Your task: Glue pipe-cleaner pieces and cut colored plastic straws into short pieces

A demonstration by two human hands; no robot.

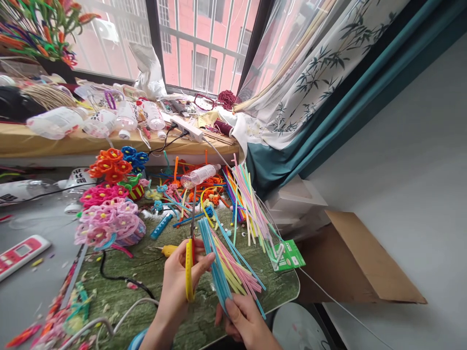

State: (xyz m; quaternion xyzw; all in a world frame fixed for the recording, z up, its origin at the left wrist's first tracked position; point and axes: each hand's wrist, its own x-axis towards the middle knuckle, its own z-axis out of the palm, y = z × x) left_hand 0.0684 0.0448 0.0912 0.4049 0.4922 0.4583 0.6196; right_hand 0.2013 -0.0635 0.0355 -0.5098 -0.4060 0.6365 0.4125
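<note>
My left hand (pixel 174 278) is closed around scissors (pixel 189 270) with yellow handles, their blades pointing away from me. Its thumb rests at the side of a bundle of light-blue pipe cleaners (pixel 214 260). The lower end of that bundle is gripped by my right hand (pixel 247 318). Just behind it, pink and yellow pipe cleaners (pixel 237 270) lie on the green table mat (pixel 146 301). A yellow-handled tool (pixel 169 251) lies by my left hand, partly hidden by it. Left of that stand pipe-cleaner flowers in pink (pixel 109 221) and orange (pixel 110 165).
Pastel pipe cleaners (pixel 251 199) and a green card packet (pixel 290 255) lie at the right. A plastic bottle (pixel 200 176) lies among scraps. Bottles and a power strip (pixel 186 128) line the windowsill. An open cardboard box (pixel 368 257) stands beyond the table's right edge. Cables cross the mat.
</note>
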